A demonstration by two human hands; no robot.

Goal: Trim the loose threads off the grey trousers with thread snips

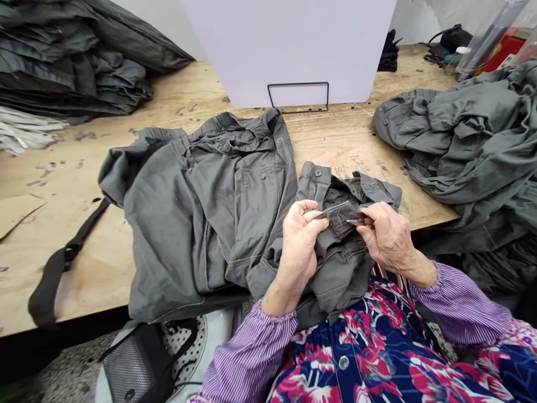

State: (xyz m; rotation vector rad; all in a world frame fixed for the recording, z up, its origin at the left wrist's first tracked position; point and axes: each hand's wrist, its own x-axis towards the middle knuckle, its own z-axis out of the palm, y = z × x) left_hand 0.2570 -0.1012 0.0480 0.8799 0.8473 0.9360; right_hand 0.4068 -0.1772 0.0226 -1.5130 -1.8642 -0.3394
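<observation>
A pair of grey trousers (210, 207) lies spread on the wooden table (84, 235), its waistband with a button hanging over the near edge toward me. My left hand (298, 246) is closed, pinching a fold of the grey cloth near the waistband. My right hand (384, 235) is closed too, holding a small metal tool (356, 222) whose tips touch the same fold. Both hands work close together, just in front of my flowered apron.
A heap of grey garments (461, 145) lies at the right, a folded stack (71, 61) at the back left. A white board (289, 50) on a wire stand rises behind. A black strap (59, 268) lies at the left, and a mesh chair (142, 364) sits below the table edge.
</observation>
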